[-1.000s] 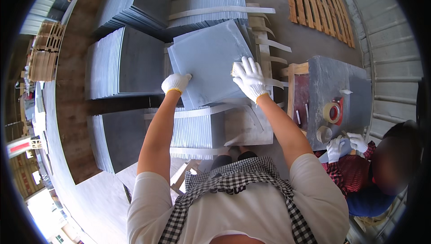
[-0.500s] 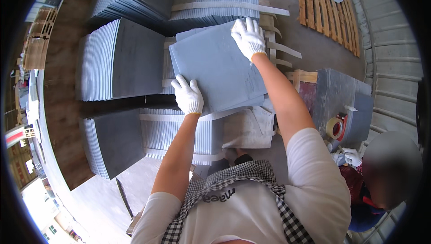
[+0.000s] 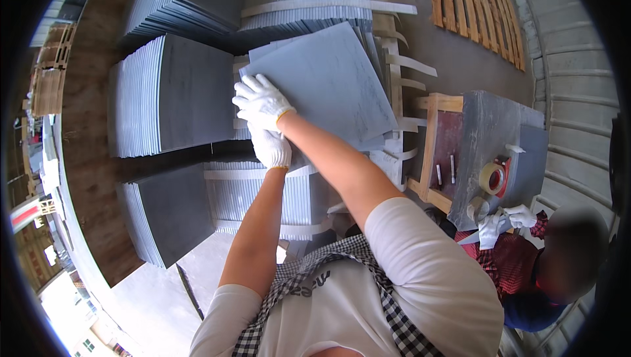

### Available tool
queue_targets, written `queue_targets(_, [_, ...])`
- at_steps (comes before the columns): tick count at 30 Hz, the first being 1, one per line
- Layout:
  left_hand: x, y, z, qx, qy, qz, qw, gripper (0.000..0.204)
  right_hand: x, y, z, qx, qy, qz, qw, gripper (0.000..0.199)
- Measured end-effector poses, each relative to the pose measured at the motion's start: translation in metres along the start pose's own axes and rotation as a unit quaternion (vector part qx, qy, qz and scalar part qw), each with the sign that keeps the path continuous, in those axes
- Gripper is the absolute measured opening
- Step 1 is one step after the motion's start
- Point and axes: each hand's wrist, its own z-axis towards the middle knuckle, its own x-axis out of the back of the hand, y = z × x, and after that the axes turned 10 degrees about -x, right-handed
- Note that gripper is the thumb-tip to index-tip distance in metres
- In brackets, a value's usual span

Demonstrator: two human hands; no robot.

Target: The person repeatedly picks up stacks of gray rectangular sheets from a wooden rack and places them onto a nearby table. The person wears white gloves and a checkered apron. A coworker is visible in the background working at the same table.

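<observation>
A grey square stone tile [image 3: 332,81] lies tilted over other tiles, which poke out past its upper left and lower right edges. My right hand [image 3: 264,101], in a white knit glove, rests on its left side with the fingers stretched out and close together. Just below it is my left hand [image 3: 271,148], also gloved, at the tile's lower left edge. The right hand covers the left one's fingers, so their grip is hidden.
Strapped stacks of grey tiles [image 3: 259,189] stand below, with another stack [image 3: 197,94] to the left and more above. At the right, a co-worker's gloved hands [image 3: 503,222] are beside a bench [image 3: 490,140] with a tape roll [image 3: 491,178]. A wooden pallet [image 3: 476,12] lies farther off.
My right hand has swept from the tile's upper right edge to its left side, over my left hand. The top tile has turned a little, its upper corner now pointing up.
</observation>
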Motion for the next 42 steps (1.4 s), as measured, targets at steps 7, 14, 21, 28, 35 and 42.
queue_targets(7, [0.012, 0.021, 0.003, 0.018, -0.011, 0.102, 0.995, 0.032, 0.082, 0.127, -0.009, -0.177, 0.046, -0.184, 0.966, 0.034])
queue_targets(14, [0.011, 0.017, 0.003, 0.004, -0.014, 0.092, 0.996, 0.033, 0.051, 0.079, 0.001, -0.196, 0.032, -0.142, 0.97, 0.039])
queue_targets(21, [-0.006, -0.014, -0.004, 0.137, 0.112, -0.326, 0.929, 0.045, 0.016, -0.012, -0.027, -0.035, 0.074, -0.001, 0.997, 0.035])
queue_targets(28, [0.008, 0.002, -0.004, 0.078, 0.047, 0.03, 0.995, 0.042, 0.086, 0.076, -0.092, -0.214, 0.109, -0.146, 0.96, 0.042])
queue_targets(35, [0.01, 0.002, -0.004, 0.081, 0.045, 0.029, 0.995, 0.043, 0.11, 0.07, -0.136, -0.321, 0.098, -0.204, 0.92, 0.048])
queue_targets(42, [0.012, 0.007, -0.003, 0.082, 0.045, 0.01, 0.996, 0.046, 0.086, -0.042, -0.144, -0.222, 0.04, -0.071, 0.972, 0.051])
